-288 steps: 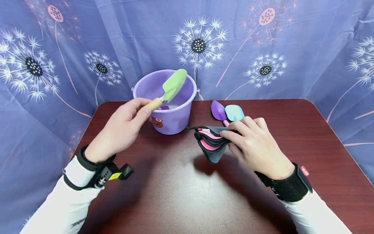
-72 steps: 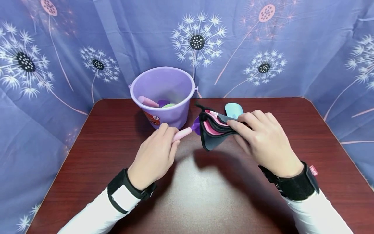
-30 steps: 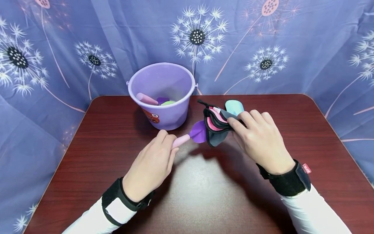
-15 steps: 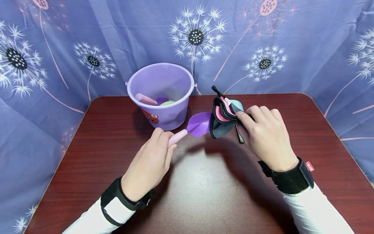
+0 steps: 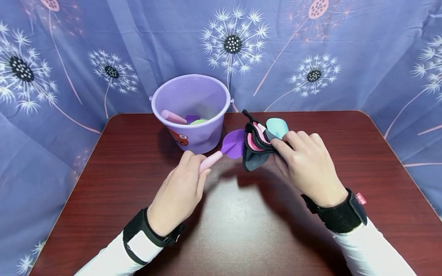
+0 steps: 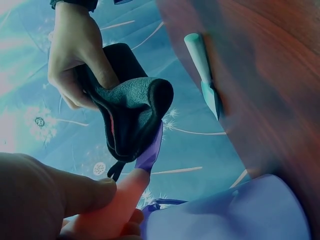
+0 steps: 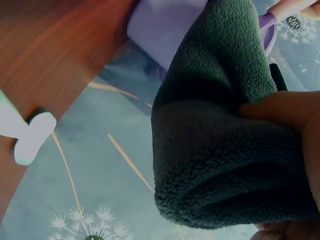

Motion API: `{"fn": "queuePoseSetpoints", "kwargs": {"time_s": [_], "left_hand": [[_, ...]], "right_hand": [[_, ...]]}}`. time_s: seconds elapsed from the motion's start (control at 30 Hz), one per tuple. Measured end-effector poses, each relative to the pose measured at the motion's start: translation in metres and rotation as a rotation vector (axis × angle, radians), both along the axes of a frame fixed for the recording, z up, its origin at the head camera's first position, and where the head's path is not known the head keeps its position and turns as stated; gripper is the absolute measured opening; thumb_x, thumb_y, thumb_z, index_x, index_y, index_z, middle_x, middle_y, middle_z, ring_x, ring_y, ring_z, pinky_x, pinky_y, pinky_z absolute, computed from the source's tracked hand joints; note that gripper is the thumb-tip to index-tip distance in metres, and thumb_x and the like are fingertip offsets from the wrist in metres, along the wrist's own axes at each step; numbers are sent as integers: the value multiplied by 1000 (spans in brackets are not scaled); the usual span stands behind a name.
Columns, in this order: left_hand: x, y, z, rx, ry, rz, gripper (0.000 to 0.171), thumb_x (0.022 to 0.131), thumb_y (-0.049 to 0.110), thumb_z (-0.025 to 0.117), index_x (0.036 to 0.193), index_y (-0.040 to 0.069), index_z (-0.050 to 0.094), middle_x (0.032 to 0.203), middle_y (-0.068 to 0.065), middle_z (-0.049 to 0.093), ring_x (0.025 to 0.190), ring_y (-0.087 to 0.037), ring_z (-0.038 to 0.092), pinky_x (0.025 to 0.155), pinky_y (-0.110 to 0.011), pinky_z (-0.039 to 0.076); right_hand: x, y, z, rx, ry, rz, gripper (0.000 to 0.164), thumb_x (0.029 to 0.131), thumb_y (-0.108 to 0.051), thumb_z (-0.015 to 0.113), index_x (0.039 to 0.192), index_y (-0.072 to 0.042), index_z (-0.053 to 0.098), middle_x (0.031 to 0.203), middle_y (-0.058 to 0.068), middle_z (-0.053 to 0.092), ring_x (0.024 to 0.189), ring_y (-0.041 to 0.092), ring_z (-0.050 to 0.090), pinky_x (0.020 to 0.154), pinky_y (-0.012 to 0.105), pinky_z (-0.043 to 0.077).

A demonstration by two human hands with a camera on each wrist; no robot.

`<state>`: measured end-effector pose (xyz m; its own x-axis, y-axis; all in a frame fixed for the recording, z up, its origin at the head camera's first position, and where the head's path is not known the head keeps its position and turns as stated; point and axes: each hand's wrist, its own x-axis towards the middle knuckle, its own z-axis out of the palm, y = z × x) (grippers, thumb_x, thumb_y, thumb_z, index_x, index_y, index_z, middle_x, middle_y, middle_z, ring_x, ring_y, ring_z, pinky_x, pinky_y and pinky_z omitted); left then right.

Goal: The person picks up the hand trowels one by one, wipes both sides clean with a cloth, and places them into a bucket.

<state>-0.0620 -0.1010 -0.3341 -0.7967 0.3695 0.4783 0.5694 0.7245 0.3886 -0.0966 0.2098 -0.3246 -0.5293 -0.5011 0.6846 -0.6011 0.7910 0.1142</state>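
Note:
My left hand (image 5: 177, 191) grips a small garden trowel (image 5: 233, 144) by its pink handle, its purple blade pointing right. My right hand (image 5: 307, 166) pinches a folded grey cloth (image 5: 256, 160) with black edging and pink inner layers. The cloth's edge overlaps the blade's tip, hiding it. In the left wrist view, the purple blade (image 6: 150, 152) shows beneath the cloth's fold (image 6: 132, 100), and the left thumb lies along the handle. Dark fleecy cloth (image 7: 215, 125) fills much of the right wrist view, with the right thumb pressed on it.
A purple bucket (image 5: 203, 142) stands at the back left. Inside lie a pink handle (image 5: 173, 117), a purple piece (image 5: 192, 119) and a green blade (image 5: 198, 122). A turquoise trowel (image 5: 277, 127) lies behind the right hand on the dark red table (image 5: 103, 184). A flowered curtain (image 5: 165, 42) hangs behind.
Earlier the left hand held a green trowel over the bucket; it now holds the purple one, picked up from the table. Lately the cloth slid right off the blade's tip, then back left.

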Motion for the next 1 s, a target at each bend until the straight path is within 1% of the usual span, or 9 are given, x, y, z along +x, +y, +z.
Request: {"fn": "queuePoseSetpoints", "kwargs": {"time_s": [0.13,0.27,0.4,0.57,0.7,0.77,0.87,1.0], "left_hand": [[-1,1,-1,-11,3,-3,17,102,9,71,112,-3,65,91,-9,49,69,-21,52,65,-35,52],[-1,2,-3,-20,-5,-8,17,102,10,71,113,-2,65,92,-8,50,71,-20,53,67,-35,52],[-1,3,-4,-30,0,-28,16,104,11,69,113,-1,64,93,-7,49,72,-20,52,67,-35,51],[-1,4,-5,-45,40,-56,16,102,10,70,113,0,63,94,-8,48,73,-20,50,67,-34,51],[-1,5,-6,-43,71,-71,19,101,8,72,115,-1,62,94,-8,48,74,-21,52,66,-35,52],[-1,5,-6,-43,73,-76,19,101,7,71,116,-1,62,95,-8,49,75,-22,53,67,-36,52],[-1,5,-6,-61,54,-71,20,102,10,72,116,0,63,96,-8,49,77,-22,53,69,-36,52],[-1,6,-6,-85,21,-64,20,102,12,72,117,1,63,96,-6,49,78,-21,53,69,-36,51]], "right_hand": [[2,-2,-1,39,-37,15,23,99,-17,58,110,-2,71,88,12,57,72,35,49,62,46,32],[3,-3,0,69,-80,29,21,99,-16,60,111,-4,71,91,11,58,76,35,51,65,47,34],[6,-3,1,105,-122,39,22,101,-19,60,114,-5,70,93,10,57,79,35,50,68,48,35],[6,-4,2,130,-135,62,23,98,-20,67,116,-6,71,92,9,56,80,34,48,69,48,35],[7,-6,2,136,-123,87,23,95,-18,71,115,-7,72,91,9,55,80,34,48,69,48,35],[7,-7,2,133,-114,102,23,94,-18,73,114,-8,72,91,9,54,80,34,48,69,48,35],[8,-8,1,133,-113,115,21,95,-19,72,114,-9,73,91,9,54,81,34,49,69,49,35],[9,-9,2,155,-137,113,20,102,-21,64,114,-9,73,92,9,54,81,33,48,71,49,36]]}}
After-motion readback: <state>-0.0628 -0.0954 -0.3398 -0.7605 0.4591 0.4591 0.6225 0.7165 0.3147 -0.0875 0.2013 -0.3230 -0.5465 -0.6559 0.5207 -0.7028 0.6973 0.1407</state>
